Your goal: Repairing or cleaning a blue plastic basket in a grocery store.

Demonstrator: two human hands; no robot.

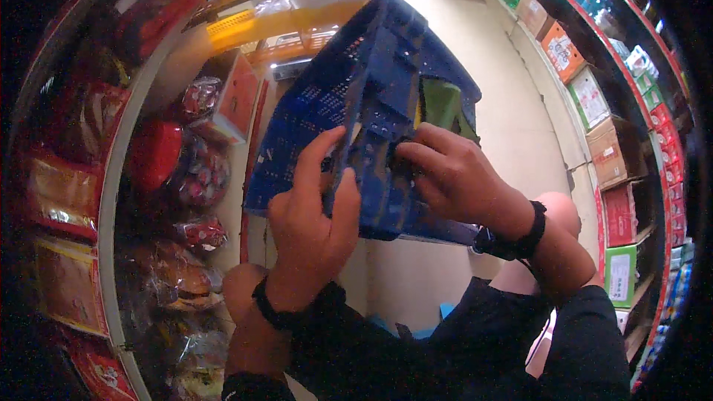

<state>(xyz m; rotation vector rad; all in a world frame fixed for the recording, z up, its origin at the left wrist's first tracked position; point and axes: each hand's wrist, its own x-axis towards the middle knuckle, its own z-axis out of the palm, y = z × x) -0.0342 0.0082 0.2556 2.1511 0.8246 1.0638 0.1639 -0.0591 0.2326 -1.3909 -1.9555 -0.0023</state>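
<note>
Blue crate (390, 67) before me, left hand (312, 230) spread at its edge, right hand's (460, 174) fingers curled in, gripping what I can't tell: I'm seemingly adjusting it, which next calls for steadiness.

Blue crate (390, 89) blocking the way ahead of my left hand (316, 215) and right hand (457, 174), green item (442, 104) just beyond my right knuckles, open floor (486, 48) to the crate's right, cartons (613, 154) bounding it, shelved packets (182, 275) close on my left
</note>
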